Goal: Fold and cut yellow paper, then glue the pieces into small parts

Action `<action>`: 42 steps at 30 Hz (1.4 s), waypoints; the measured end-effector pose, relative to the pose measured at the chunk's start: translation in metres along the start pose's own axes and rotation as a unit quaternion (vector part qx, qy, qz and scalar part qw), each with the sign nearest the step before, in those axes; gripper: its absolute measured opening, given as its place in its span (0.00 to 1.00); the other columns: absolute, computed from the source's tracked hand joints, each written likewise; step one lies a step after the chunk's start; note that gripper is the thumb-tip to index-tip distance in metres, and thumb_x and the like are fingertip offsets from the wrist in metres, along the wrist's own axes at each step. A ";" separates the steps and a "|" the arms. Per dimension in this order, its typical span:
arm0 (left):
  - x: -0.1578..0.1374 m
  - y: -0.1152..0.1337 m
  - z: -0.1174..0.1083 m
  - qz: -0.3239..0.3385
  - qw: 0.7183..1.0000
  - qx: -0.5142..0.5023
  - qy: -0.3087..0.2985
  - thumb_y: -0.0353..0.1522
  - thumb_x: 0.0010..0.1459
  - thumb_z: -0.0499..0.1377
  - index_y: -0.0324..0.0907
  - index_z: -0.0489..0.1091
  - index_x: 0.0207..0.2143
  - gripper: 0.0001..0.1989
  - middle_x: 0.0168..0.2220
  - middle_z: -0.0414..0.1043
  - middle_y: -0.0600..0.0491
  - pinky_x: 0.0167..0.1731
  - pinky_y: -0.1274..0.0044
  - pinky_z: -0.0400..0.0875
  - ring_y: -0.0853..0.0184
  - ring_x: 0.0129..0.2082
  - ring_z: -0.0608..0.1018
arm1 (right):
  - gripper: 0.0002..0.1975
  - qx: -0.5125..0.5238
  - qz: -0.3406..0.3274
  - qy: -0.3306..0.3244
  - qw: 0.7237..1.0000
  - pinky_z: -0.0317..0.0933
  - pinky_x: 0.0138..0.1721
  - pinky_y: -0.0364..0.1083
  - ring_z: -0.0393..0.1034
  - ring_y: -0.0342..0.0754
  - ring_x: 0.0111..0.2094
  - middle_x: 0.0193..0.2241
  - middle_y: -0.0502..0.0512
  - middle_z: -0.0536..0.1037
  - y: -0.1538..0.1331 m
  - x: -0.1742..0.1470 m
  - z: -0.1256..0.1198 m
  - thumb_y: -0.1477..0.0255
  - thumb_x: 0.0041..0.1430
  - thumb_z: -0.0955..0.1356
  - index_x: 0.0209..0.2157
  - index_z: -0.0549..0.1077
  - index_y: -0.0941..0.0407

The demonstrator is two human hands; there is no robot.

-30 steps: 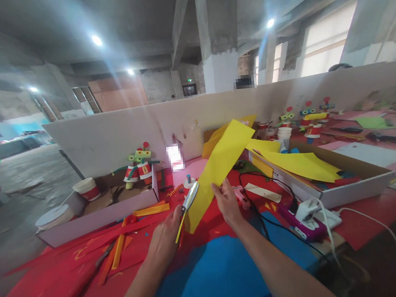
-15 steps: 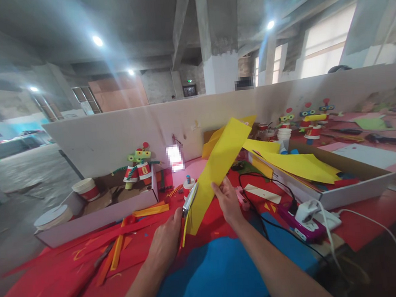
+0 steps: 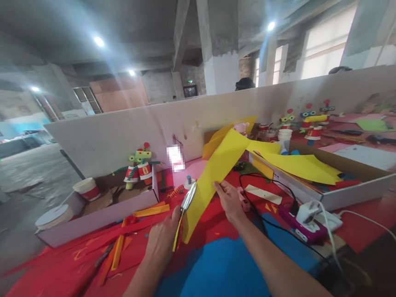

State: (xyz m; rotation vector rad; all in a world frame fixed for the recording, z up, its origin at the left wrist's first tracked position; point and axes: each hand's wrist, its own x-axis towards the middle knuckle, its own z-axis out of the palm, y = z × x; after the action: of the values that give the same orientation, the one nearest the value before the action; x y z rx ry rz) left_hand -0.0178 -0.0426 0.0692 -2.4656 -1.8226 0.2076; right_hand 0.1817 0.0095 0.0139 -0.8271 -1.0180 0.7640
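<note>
My left hand point(image 3: 161, 238) is closed around a pair of scissors point(image 3: 189, 197), whose handles are hidden in the fist. Their silver blades point up and away, lying along the left edge of a long yellow sheet point(image 3: 217, 167). A narrow yellow strip point(image 3: 177, 233) hangs curled at the sheet's lower left, beside the blades. My right hand point(image 3: 230, 201) pinches the sheet's right edge between thumb and fingers. The sheet is held slanted above the red tabletop, its far end bending down to the right.
To the left, a shallow box point(image 3: 100, 218) holds cups and paper-cup robots point(image 3: 144, 169). Another box point(image 3: 358, 194) with yellow sheets stands right, near a purple power strip point(image 3: 303, 224) and cables. Orange strips point(image 3: 117, 252) lie left. A white partition point(image 3: 130, 126) runs behind.
The yellow sheet's far end has dropped lower. My left hand and the scissors have shifted slightly left, and the narrow strip now hangs closer to that hand.
</note>
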 end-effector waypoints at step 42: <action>0.002 -0.005 0.007 0.007 0.997 0.031 0.071 0.29 0.63 0.47 0.40 0.60 0.50 0.13 0.38 0.75 0.46 0.34 0.70 0.70 0.57 0.39 0.78 | 0.19 -0.025 0.047 -0.052 0.997 0.59 0.33 0.45 0.67 0.49 0.30 0.24 0.51 0.75 -0.008 -0.003 -0.002 0.54 0.51 0.68 0.25 0.73 0.57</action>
State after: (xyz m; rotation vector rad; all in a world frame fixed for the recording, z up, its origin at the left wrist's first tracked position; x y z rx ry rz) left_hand -0.0231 -0.0391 0.0631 -2.3862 -1.7165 0.0856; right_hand 0.1840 0.0024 0.0188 -0.8902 -1.1006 0.8720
